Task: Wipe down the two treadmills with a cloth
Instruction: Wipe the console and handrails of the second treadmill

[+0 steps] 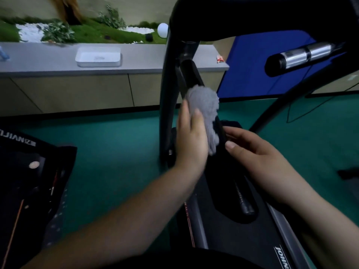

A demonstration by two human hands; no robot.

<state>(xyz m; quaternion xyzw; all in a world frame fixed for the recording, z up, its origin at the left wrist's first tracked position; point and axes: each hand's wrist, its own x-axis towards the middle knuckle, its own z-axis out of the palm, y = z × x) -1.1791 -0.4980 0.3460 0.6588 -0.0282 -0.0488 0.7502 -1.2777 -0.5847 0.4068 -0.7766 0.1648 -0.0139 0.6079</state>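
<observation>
Floor: teal-green carpet, running under and beyond the hands up to a long cabinet run with beige doors and a grey bench top. On the bench, beyond and left of the hands: a white rectangular tray, and a small red-and-white item at its right end. Behind the bench: a strip of green turf with white pebbles, leafy plants and a white globe against a pale wall; a blue panel stands beyond and right of the hands; light dim.
</observation>
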